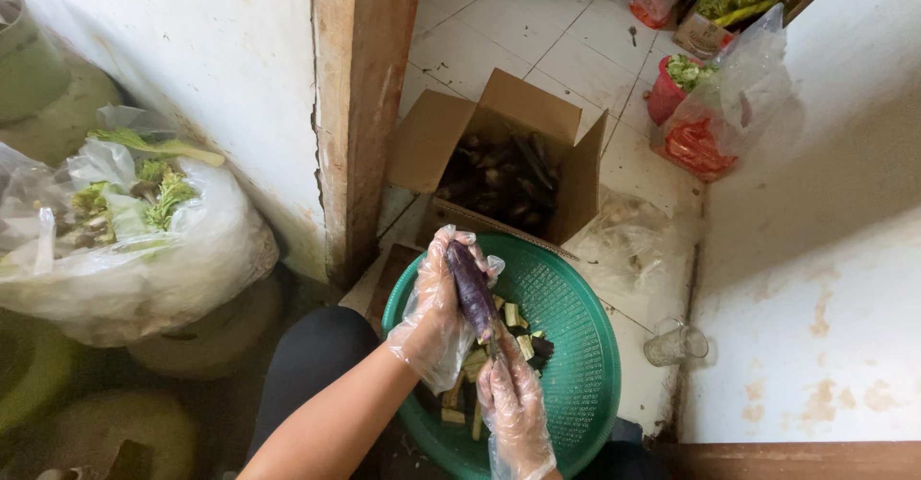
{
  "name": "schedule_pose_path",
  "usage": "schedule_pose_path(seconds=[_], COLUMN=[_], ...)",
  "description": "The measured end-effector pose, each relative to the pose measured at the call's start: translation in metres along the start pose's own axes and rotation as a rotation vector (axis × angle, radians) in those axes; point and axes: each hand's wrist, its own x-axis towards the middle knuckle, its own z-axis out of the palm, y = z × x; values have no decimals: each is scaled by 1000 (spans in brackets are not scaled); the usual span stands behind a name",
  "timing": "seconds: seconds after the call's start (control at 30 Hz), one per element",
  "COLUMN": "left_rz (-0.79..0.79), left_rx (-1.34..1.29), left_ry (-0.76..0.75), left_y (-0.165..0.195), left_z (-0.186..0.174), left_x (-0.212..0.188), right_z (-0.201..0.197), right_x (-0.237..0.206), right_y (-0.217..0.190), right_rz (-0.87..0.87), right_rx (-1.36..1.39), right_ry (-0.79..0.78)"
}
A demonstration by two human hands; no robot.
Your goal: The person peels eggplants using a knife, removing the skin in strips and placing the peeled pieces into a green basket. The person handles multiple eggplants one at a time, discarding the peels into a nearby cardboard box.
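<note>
Over a green plastic colander (576,365), the left hand (436,312), in a thin clear glove, grips a long purple eggplant (470,283), fingers wrapped around its upper half. The right hand (513,408), also gloved, sits at six o'clock from the eggplant, closed on what looks like a small knife at the lower tip; the blade is mostly hidden. Cut eggplant pieces (513,331) lie in the colander at three o'clock from the left wrist. An open cardboard box (499,154) of more eggplants stands at twelve o'clock. Cutting well here likely means a steady left grip, fingertips clear of the blade, pieces dropping inside the rim.
</note>
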Motion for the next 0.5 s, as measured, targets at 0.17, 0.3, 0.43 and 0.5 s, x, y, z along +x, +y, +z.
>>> schedule_pose_path(seconds=[0.17,0.3,0.43,0.5], left_rz=[-9,20,-48,-115], left_rx=[37,103,85,23], left_ry=[21,41,73,40], left_y=[-4,-6,-10,-14], left_z=[2,0,-3,-3], left_x=[-5,-7,-7,-9], right_z=[-2,-4,-5,-5], right_x=[3,4,6,9], right_y=[7,13,19,22], right_rz=[-51,-1,-95,-141], right_rx=[92,156,158,168], right_ry=[-17,26,1,-6])
